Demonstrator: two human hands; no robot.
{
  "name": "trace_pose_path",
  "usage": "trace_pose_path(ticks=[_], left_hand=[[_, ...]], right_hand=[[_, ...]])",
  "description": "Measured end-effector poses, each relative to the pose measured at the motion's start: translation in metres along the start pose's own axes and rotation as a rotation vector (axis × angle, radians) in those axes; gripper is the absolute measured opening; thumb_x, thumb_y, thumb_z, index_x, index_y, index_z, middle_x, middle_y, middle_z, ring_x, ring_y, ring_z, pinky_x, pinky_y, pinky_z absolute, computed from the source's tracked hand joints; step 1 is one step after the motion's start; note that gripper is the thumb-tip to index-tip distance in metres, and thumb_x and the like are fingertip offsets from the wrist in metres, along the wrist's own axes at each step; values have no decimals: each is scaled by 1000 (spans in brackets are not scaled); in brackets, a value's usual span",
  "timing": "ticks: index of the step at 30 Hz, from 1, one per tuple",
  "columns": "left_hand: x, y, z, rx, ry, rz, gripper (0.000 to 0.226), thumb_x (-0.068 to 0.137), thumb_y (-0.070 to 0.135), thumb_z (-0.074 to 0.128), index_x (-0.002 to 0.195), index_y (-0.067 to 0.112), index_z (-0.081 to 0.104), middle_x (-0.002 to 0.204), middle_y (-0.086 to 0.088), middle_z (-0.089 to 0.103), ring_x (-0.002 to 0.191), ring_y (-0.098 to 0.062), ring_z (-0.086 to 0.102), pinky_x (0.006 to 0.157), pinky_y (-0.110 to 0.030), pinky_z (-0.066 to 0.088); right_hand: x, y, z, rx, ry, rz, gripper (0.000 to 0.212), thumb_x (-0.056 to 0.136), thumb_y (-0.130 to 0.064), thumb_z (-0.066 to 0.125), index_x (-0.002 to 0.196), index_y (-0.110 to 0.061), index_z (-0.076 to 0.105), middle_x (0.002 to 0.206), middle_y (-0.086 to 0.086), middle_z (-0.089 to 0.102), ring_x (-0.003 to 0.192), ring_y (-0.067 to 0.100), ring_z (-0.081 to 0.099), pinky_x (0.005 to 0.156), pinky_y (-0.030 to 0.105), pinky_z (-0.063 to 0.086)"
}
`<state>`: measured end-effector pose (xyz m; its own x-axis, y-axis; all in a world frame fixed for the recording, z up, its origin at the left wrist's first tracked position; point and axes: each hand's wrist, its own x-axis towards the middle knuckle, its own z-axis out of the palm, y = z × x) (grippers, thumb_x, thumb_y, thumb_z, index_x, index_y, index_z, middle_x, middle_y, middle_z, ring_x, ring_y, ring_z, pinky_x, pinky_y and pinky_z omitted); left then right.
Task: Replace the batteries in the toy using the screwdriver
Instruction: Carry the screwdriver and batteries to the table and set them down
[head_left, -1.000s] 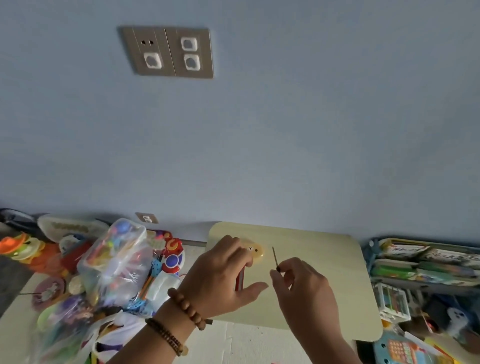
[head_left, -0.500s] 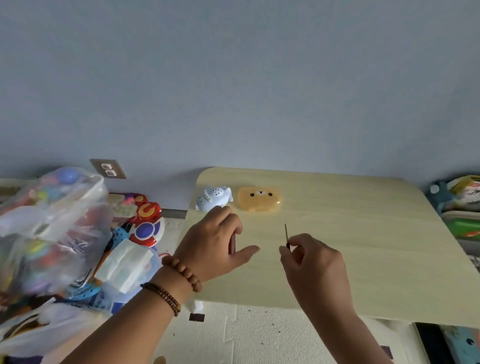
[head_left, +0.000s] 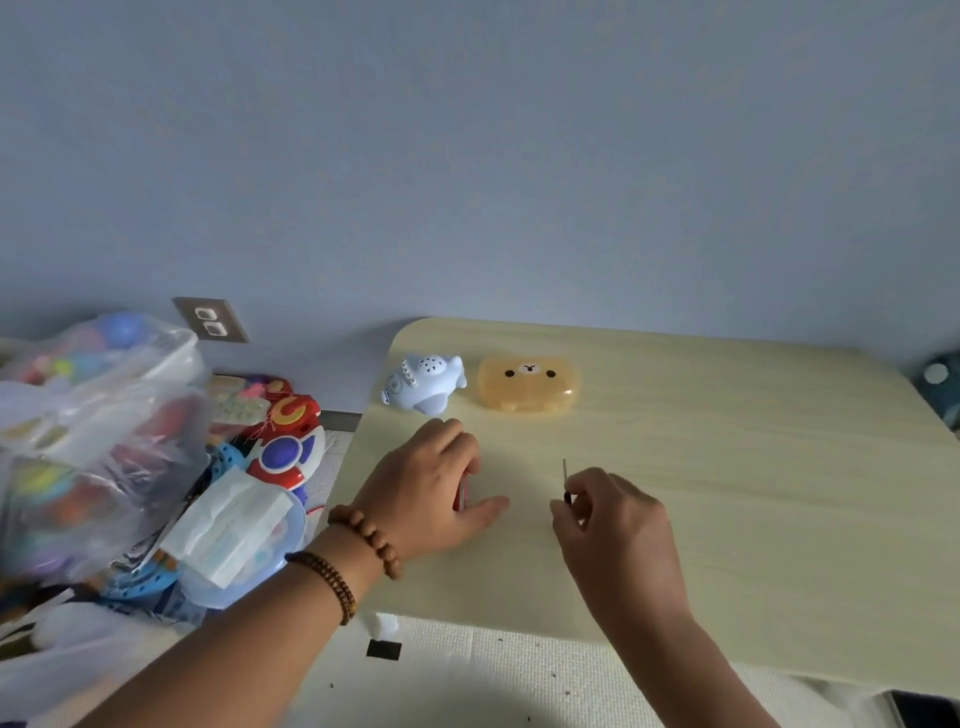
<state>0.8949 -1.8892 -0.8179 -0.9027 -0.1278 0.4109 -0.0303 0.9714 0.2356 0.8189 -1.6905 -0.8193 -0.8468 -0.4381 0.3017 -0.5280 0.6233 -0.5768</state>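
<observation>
A pale blue animal-shaped toy lies at the far left of the light wooden table, next to an orange bear-face case. My left hand rests on the table just in front of the toy, fingers curled over a small red object that is mostly hidden. To its right, my right hand pinches a thin screwdriver near its dark collar, the metal shaft pointing up and away. Neither hand touches the toy.
A clear plastic bag of colourful toys and a red, white and blue toy are piled on the floor left of the table. A wall socket sits low on the blue wall. A white foam mat lies in front.
My head has tilted down, so the toy and the bear case came into view. Both hands keep their grips and have barely moved on the table.
</observation>
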Motion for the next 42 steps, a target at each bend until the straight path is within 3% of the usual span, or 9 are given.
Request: trace_pose_path(ticks=[8,11,12,18,25,32,34,42], left_hand=[[-3,-7,25,-29,-104,-14,47,73,61,70,79,15,59,84,2,52,74,-17,52,57,-33,51],[-2,-8,25,-42,-132,-26,46,73,58,73,80,15,59,84,3,51,76,-19,51,60,-33,49],[-1,-8,25,-43,-141,-23,46,73,58,73,80,14,59,85,3,52,77,-19,51,60,-34,49],[1,-5,23,-54,-177,-42,45,69,55,78,81,15,59,87,1,52,78,-21,52,61,-39,50],[2,-7,23,-64,-174,-23,45,69,55,77,81,15,62,87,2,53,79,-22,54,63,-40,51],[-3,-7,30,-50,-107,21,43,70,58,70,77,19,55,83,6,48,76,-16,50,58,-32,49],[-5,-6,31,-26,-74,41,43,72,61,66,78,20,53,83,8,46,75,-14,47,59,-30,48],[-8,-2,27,10,-15,58,45,74,64,60,80,21,51,83,7,45,76,-15,48,59,-33,50]], right_hand=[[2,21,24,50,1,-64,15,77,-10,82,81,-17,69,74,-1,62,52,25,62,45,35,52],[1,24,28,66,64,-98,6,79,-13,78,79,-16,73,75,-1,64,52,21,63,43,30,52],[0,25,29,66,80,-106,1,78,-17,75,79,-17,75,75,-2,66,52,19,64,43,28,52],[5,29,29,41,117,-133,18,83,-31,64,75,-21,77,73,-3,69,51,17,64,56,24,46],[7,30,29,22,96,-190,16,82,-32,66,74,-23,77,73,-5,69,50,13,63,55,22,46],[3,36,31,26,102,-204,12,78,-37,67,73,-29,74,73,-11,66,52,4,56,53,18,46],[-1,36,29,18,107,-206,5,76,-32,74,74,-28,73,74,-11,64,53,4,57,55,20,46],[-8,28,23,8,78,-182,16,77,-23,84,74,-25,68,74,-9,59,56,9,58,55,29,49]])
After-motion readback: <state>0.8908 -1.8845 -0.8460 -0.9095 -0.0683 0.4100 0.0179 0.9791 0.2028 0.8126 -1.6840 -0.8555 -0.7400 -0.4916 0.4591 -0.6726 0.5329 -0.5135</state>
